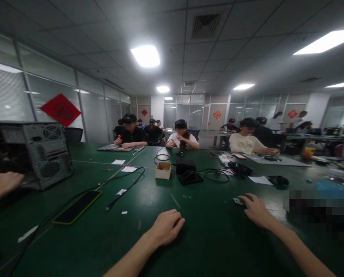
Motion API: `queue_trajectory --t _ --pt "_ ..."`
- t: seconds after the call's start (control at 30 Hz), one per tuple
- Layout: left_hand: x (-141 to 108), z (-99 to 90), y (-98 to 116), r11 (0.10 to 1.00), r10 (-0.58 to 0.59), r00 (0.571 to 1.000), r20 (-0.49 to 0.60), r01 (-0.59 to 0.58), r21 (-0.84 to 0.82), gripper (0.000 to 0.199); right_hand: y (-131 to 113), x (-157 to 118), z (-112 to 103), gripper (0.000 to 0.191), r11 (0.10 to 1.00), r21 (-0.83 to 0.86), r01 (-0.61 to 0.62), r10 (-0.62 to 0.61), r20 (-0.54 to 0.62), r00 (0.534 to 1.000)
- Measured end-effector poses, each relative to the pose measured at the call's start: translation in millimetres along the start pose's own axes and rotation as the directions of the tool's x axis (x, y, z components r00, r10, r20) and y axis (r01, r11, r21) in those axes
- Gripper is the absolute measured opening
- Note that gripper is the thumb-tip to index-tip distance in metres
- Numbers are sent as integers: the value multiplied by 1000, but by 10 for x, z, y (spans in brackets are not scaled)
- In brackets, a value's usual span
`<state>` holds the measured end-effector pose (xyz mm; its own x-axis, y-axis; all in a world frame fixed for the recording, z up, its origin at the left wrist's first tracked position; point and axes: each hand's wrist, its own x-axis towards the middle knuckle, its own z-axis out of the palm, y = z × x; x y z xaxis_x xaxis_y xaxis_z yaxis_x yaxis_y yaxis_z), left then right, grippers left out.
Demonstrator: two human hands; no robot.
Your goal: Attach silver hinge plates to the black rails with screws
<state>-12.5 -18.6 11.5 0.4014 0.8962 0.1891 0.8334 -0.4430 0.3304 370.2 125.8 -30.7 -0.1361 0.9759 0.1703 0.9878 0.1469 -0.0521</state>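
Note:
Palm down on the green table point(148, 196), my left hand point(166, 227) has loosely bent fingers, a ring on one of them, and no visible object in its grasp. Farther right, my right hand point(256, 211) has its fingertips on a small flat grey piece point(237, 201) and appears to pinch its edge. The piece lies low, close to the tabletop. Its details are too small to make out.
Another person's hand point(8, 182) is beside an open computer case point(52, 157) at left. Nearby lie a green-edged phone point(78, 207) and a black cable point(125, 189). Ahead are a small box point(163, 170) and a black device point(185, 167). Several people sit across the table.

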Motion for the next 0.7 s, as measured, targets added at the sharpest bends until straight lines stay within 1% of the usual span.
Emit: queue_trajectory --t 0.1,0.2,0.4,0.5,0.6,0.7 --pt "-8 -13 23 1000 1 1000 1 -1 3 29 -36 102 39 59 1000 -13 -6 6 15 1000" --pt "-7 -2 21 1000 16 1000 -8 -16 17 27 -33 182 36 61 999 -36 -7 8 20 1000" --pt "-4 37 -20 1000 22 1000 -22 -21 9 22 136 285 17 56 995 -46 86 -83 68 994" --pt "1 34 -18 1000 19 1000 -11 -19 14 19 169 305 57 55 993 -65 100 -97 43 994" --pt "19 36 -16 999 23 1000 5 -23 23 17 125 307 73 56 996 -71 50 -51 -11 999" --pt "40 53 -31 999 42 999 9 -43 21 17 61 290 26 57 999 3 -44 44 -85 995"
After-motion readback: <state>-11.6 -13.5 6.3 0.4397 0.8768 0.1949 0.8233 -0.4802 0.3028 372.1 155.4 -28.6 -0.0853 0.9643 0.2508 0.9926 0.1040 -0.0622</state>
